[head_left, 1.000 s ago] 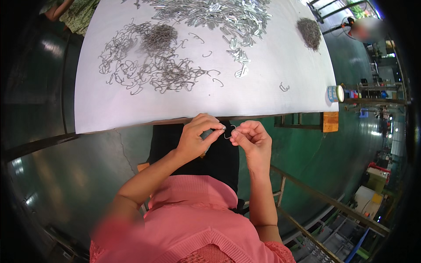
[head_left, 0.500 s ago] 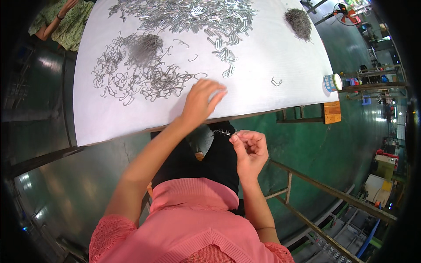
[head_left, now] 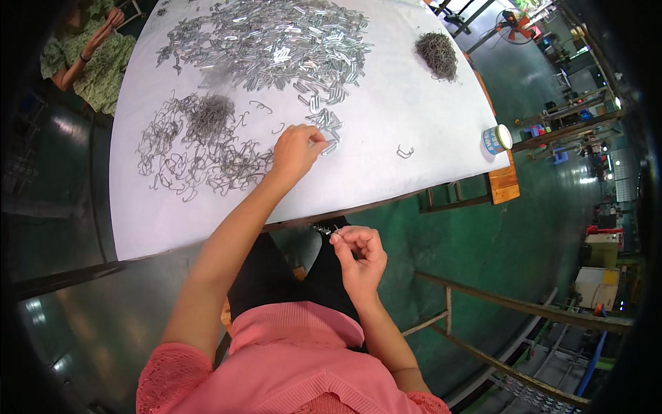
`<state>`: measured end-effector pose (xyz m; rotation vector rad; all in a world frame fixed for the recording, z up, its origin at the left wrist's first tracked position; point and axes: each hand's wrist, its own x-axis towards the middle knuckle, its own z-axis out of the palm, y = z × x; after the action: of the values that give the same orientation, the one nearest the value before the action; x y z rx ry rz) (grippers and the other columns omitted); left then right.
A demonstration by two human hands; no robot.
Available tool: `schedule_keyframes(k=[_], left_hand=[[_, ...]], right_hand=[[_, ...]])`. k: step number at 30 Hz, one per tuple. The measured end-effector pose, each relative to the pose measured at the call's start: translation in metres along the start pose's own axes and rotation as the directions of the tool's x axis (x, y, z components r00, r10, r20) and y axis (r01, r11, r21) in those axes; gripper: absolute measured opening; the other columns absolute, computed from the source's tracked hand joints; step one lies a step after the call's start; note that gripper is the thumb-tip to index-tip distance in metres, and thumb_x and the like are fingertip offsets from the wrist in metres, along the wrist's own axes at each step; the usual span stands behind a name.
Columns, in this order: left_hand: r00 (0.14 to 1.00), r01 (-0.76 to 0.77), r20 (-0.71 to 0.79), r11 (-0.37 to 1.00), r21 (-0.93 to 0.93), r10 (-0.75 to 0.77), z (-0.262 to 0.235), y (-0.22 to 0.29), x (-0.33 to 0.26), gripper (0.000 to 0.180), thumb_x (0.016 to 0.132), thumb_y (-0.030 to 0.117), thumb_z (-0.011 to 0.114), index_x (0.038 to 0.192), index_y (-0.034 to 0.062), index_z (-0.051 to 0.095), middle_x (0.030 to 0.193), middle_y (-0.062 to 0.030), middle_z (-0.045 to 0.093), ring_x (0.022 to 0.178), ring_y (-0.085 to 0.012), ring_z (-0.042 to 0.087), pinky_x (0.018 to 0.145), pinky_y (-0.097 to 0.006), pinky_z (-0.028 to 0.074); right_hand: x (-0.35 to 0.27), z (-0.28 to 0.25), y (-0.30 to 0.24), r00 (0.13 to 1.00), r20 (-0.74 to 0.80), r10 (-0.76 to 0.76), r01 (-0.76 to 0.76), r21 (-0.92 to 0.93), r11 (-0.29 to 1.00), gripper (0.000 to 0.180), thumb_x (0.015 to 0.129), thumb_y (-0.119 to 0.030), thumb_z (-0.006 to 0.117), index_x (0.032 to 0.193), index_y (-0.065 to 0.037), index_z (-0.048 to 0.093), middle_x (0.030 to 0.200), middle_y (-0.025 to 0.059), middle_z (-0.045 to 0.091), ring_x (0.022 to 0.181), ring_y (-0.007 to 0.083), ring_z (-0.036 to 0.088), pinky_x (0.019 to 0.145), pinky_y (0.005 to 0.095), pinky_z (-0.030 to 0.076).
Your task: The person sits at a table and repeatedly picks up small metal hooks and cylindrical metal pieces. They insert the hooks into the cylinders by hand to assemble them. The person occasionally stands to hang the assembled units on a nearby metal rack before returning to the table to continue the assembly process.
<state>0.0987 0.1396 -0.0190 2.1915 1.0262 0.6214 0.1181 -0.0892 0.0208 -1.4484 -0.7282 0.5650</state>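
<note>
My left hand (head_left: 296, 150) reaches over the white tabletop, thumb and fingers pinched together at a small shiny metal loop (head_left: 332, 146) on the near end of a trail of similar pieces. That trail runs out from a wide heap of shiny metal loops (head_left: 289, 52). Left of the hand lies a tangle of bent wire hooks (head_left: 238, 165). Below the table edge, over my lap, my right hand (head_left: 362, 261) is closed on a thin wire. Small shiny bits (head_left: 322, 230) cluster along the wire; their exact shape is too small to tell.
A dark wire bundle (head_left: 436, 56) lies at the far right of the table (head_left: 407, 114). A few loose hooks (head_left: 405, 152) and a blue tin (head_left: 496, 139) are nearer the right edge. Another person (head_left: 89, 58) sits at the far left. A metal frame (head_left: 510, 303) stands right of me.
The view has shifted, showing more of the far table. My left hand has moved from the hooks' edge to the trail of shiny loops, and its fingers have closed. My right hand keeps its hold.
</note>
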Motion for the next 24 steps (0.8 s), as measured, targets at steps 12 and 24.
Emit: schedule_keyframes(k=[12,24], left_hand=[[0.89,0.45,0.414,0.513,-0.731,-0.192,-0.054,0.034,-0.123,0.016,0.085,0.01,0.067,0.097,-0.0011,0.063,0.091,-0.0048,0.066,0.089,-0.0099,0.061,0.078,-0.023,0.048],[0.998,-0.023,-0.056,0.793,-0.608,-0.014,-0.056,0.026,-0.156,0.011,0.078,0.01,0.071,0.087,0.0062,0.066,0.105,-0.0061,0.06,0.097,-0.019,0.055,0.084,-0.031,0.044]], right_hand=[[0.001,0.015,0.003,0.994,0.073,-0.08,0.086,-0.081,0.993,0.018,0.082,0.009,0.064,0.088,0.0,0.05,0.092,0.0094,0.062,0.081,0.0099,0.061,0.071,0.0225,0.052],[-0.002,0.029,0.009,0.973,0.148,-0.179,0.213,-0.269,0.939,0.009,0.086,-0.004,0.064,0.091,-0.002,0.057,0.091,0.0086,0.062,0.077,0.0122,0.06,0.065,0.0228,0.05]])
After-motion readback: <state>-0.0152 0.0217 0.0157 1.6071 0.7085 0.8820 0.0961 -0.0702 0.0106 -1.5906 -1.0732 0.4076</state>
